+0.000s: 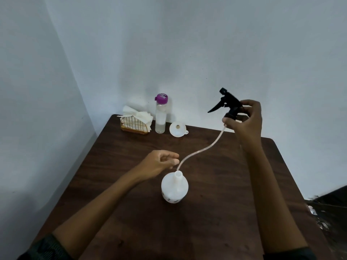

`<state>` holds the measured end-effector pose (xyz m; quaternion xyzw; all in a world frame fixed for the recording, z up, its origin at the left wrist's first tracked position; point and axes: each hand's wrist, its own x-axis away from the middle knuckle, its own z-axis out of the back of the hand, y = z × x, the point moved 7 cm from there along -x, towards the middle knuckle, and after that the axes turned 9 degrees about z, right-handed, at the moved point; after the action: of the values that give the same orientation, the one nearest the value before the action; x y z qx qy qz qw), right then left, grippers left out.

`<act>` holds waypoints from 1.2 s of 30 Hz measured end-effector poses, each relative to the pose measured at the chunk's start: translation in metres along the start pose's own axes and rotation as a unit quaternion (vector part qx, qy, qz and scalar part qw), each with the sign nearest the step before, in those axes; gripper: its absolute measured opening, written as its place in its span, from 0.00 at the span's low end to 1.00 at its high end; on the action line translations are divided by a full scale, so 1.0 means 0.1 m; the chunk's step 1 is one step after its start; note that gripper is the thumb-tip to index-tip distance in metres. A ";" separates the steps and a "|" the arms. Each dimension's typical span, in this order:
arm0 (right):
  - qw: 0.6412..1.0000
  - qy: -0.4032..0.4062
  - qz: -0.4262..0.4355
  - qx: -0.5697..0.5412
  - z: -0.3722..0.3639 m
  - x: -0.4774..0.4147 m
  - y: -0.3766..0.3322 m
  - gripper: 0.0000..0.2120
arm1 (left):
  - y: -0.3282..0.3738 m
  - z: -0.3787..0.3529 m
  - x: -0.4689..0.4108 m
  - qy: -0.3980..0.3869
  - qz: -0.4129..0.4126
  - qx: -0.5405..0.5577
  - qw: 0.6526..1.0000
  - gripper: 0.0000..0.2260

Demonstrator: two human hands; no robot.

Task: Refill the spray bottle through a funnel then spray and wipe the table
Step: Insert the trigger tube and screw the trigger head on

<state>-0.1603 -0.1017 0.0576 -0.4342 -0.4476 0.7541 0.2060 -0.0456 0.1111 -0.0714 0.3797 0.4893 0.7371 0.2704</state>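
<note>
From the head camera, the right hand (246, 119) is clenched round the collar of the black spray head (228, 104), holding it high, up and to the right of the white bottle (174, 188). The thin tube (199, 151) curves down from that grip, and its free end hangs just above the bottle's open mouth. The left hand (159, 162) hovers just left of the bottle's neck with its fingers loosely curled, grasping nothing as far as I can tell.

Nothing steadies the bottle, so the springy tube could flick it over or drip on the table (225, 203) as it swings clear.

Well behind the bottle stand the funnel (177, 129), a purple-capped water bottle (161, 117) and a napkin rack (135, 123), all untouched
</note>
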 end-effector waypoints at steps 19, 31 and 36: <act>0.995 -0.007 0.080 -0.062 -0.11 0.06 -0.42 0.26 | -0.09 -0.16 -0.24 0.041 0.050 -0.076 0.995 0.12; 0.983 -0.079 0.088 -0.139 -0.24 0.27 -0.56 0.25 | -0.25 -0.19 -0.28 0.082 0.069 -0.102 0.989 0.02; 0.979 -0.087 0.072 -0.168 -0.25 0.32 -0.57 0.25 | -0.30 -0.14 -0.26 0.103 0.059 -0.105 0.987 0.04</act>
<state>-0.1615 -0.0376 0.0854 -0.4260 -0.5522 0.7158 0.0352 -0.0415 0.0956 -0.1100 0.3001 0.4113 0.8340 0.2127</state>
